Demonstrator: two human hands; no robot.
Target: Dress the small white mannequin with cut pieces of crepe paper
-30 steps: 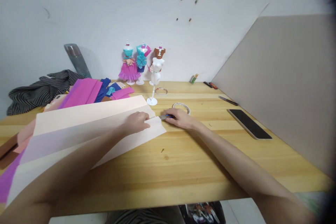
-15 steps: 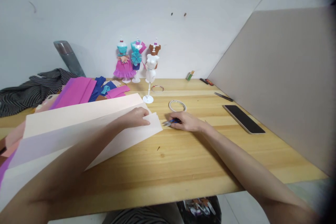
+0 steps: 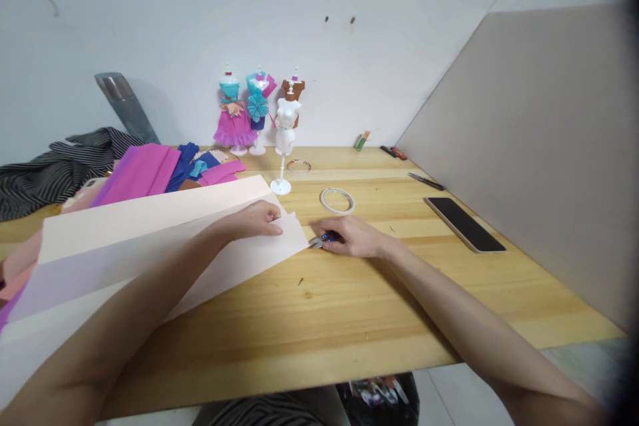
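Observation:
My left hand [image 3: 257, 219] is closed on a large pale sheet of paper [image 3: 249, 251] with creases along it, near its right end, thumb on top. That sheet stretches to the left edge of the view under my forearm. Small blue-handled scissors [image 3: 327, 238] are in my right hand [image 3: 353, 237], their metal blades pointing left at the paper's right corner. Whether the blades touch the paper I cannot tell. Just beyond my right hand lies a white ring-shaped roll of tape [image 3: 337, 201].
A bare white mini mannequin [image 3: 286, 126] stands behind the paper, with dressed mannequins [image 3: 234, 110] by the wall. Coloured paper pieces [image 3: 144, 173] and a striped cloth [image 3: 84, 163] lie at left. At right are a phone [image 3: 464, 224] and a black pen-like tool [image 3: 426, 181].
My right hand has shifted slightly down, bringing the scissors' blades to the paper's corner. My left hand stays on the paper; the view has moved a little.

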